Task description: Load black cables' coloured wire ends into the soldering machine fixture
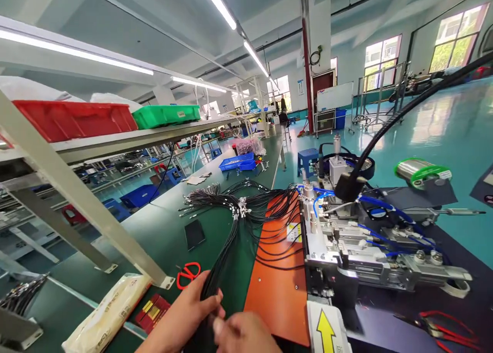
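A thick bundle of black cables with small metal and white connector ends runs down the green bench toward me. My left hand is wrapped around its lower part. My right hand, slightly blurred, is just to the right with its fingers curled and pressed together against the bundle; what lies between them is hidden. Red-handled scissors lie just beyond my left hand. More cables spread over an orange plate toward the machine.
On the right stands a metal machine with blue air tubes, a solder wire spool and red-handled pliers. Left are a shelf post, a tissue pack and a dark red box. A blue tray sits farther back.
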`<state>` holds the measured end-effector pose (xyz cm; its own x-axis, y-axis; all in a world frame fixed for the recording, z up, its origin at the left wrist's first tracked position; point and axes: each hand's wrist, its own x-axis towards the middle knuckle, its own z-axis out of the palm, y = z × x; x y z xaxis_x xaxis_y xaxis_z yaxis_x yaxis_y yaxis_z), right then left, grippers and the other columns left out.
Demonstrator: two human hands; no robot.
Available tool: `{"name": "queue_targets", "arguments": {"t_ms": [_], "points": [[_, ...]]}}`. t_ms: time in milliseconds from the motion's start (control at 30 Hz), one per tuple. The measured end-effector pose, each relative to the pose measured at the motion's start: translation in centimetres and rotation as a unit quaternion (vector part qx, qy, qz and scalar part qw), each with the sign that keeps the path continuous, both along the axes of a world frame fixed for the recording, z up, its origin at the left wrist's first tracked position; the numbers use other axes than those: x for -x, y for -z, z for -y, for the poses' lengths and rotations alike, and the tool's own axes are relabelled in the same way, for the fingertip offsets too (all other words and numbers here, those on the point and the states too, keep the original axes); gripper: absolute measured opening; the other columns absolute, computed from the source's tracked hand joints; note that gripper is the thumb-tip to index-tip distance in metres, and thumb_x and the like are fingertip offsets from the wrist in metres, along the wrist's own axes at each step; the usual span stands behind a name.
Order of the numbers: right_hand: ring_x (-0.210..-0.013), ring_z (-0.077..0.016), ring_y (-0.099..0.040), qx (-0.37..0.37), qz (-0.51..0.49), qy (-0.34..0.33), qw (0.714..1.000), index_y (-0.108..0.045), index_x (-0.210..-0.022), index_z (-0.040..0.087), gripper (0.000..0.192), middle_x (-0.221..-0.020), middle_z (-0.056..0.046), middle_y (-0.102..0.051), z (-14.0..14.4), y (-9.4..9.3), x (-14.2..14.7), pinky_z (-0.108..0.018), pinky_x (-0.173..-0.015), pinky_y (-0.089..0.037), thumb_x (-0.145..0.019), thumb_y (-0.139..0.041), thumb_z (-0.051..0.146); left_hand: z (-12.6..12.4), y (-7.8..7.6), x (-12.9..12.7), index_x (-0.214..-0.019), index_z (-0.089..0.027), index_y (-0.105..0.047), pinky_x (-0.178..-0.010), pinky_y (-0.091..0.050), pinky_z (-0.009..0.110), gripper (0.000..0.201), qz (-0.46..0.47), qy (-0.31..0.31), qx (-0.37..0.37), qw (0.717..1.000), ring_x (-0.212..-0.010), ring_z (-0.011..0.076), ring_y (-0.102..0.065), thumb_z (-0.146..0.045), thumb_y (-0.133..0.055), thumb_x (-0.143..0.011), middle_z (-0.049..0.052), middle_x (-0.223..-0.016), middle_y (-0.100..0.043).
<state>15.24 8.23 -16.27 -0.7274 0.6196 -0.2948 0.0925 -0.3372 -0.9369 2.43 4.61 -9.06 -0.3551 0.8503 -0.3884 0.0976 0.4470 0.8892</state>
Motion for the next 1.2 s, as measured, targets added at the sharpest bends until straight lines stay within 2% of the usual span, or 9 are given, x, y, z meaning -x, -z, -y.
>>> {"name": "queue_targets", "arguments": {"t_ms": [100,200,400,667,867,967,1033,1133,1200], "points": [[-0.052,-0.0143,-0.058,0.067,-0.005,0.055,0.996,-0.052,-0.085,0.016,0.032,-0.073,-0.005,-0.056,-1.2,-0.3,2.0,-0.031,-0.051,-0.055,-0.101,-0.042,0.042,0.6,-0.1,1.1,-0.136,-0.019,-0.041,-0.073,-0.053,0.032,0.083,-0.098,0.019,0.005,0.995,-0.090,0.0261,-0.066,-0.036,-0.078,-0.065,0.008,-0.102,-0.069],[-0.053,-0.0117,-0.057,0.061,0.008,0.096,0.994,-0.053,-0.084,0.015,0.032,-0.073,-0.004,-0.055,-2.4,-0.3,3.4,-0.023,-0.046,-0.053,-0.099,-0.052,0.043,1.1,0.8,1.4,-0.138,-0.020,-0.046,-0.087,-0.051,0.033,0.081,-0.073,0.050,-0.014,0.996,-0.106,0.0279,-0.062,-0.035,-0.077,-0.064,0.011,-0.122,-0.064],[-0.042,-0.0131,-0.053,-0.033,0.066,0.104,0.992,-0.056,-0.076,0.016,0.020,-0.060,0.000,-0.051,-3.9,0.9,3.3,-0.020,-0.034,-0.044,-0.092,-0.059,0.028,1.0,2.7,1.6,-0.135,-0.028,-0.048,-0.056,-0.042,0.025,0.075,-0.050,0.051,-0.007,0.997,-0.068,0.0166,-0.059,-0.034,-0.074,-0.065,0.009,-0.115,-0.061],[-0.038,-0.0123,-0.049,-0.040,0.056,0.101,0.992,-0.056,-0.068,0.017,0.015,-0.055,-0.001,-0.055,-4.6,-0.4,2.1,-0.021,-0.038,-0.034,-0.081,-0.065,0.016,0.3,3.4,1.0,-0.117,-0.024,-0.059,-0.067,-0.048,0.032,0.063,-0.160,0.009,-0.042,0.986,-0.068,0.0218,-0.059,-0.032,-0.077,-0.058,0.005,-0.090,-0.062],[-0.042,-0.0080,-0.046,0.103,-0.062,0.078,0.990,-0.050,-0.074,0.016,0.010,-0.058,0.002,-0.052,-5.3,-1.5,2.9,-0.016,-0.037,-0.034,-0.083,-0.054,0.020,0.5,1.9,1.2,-0.118,-0.032,-0.058,-0.098,-0.048,0.037,0.064,-0.087,-0.032,-0.083,0.992,-0.111,0.0301,-0.060,-0.047,-0.081,-0.061,0.006,-0.113,-0.064],[-0.044,-0.0072,-0.047,0.134,-0.103,0.061,0.984,-0.050,-0.075,0.015,0.009,-0.060,0.002,-0.051,-5.6,-2.2,2.9,-0.015,-0.039,-0.035,-0.081,-0.055,0.021,0.3,2.2,1.3,-0.123,-0.033,-0.054,-0.082,-0.054,0.040,0.070,0.077,-0.085,-0.036,0.993,-0.096,0.0298,-0.065,-0.057,-0.079,-0.062,0.006,-0.105,-0.066],[-0.046,-0.0090,-0.052,0.144,-0.110,0.044,0.983,-0.048,-0.080,0.016,0.006,-0.062,0.001,-0.054,-5.6,-2.8,2.9,-0.016,-0.043,-0.040,-0.085,-0.050,0.020,0.2,2.4,1.4,-0.108,-0.027,-0.063,-0.069,-0.054,0.037,0.054,0.180,-0.077,0.010,0.981,-0.078,0.0256,-0.065,-0.061,-0.075,-0.068,0.008,-0.091,-0.066],[-0.044,-0.0120,-0.056,0.146,-0.095,0.029,0.984,-0.042,-0.089,0.018,0.010,-0.059,0.003,-0.053,-5.5,-3.7,2.7,-0.020,-0.044,-0.046,-0.093,-0.033,0.015,0.4,2.6,1.7,-0.082,-0.020,-0.066,-0.061,-0.049,0.033,0.041,0.191,-0.027,0.022,0.981,-0.062,0.0197,-0.058,-0.059,-0.074,-0.070,0.007,-0.071,-0.061],[-0.038,-0.0114,-0.051,0.127,-0.075,0.038,0.988,-0.040,-0.093,0.020,0.014,-0.059,0.006,-0.049,-5.3,-4.1,2.1,-0.018,-0.037,-0.040,-0.097,-0.027,0.016,0.8,3.4,1.8,-0.089,-0.022,-0.067,-0.060,-0.049,0.034,0.042,0.157,-0.030,0.005,0.987,-0.059,0.0192,-0.056,-0.057,-0.077,-0.068,0.005,-0.069,-0.059]]}}
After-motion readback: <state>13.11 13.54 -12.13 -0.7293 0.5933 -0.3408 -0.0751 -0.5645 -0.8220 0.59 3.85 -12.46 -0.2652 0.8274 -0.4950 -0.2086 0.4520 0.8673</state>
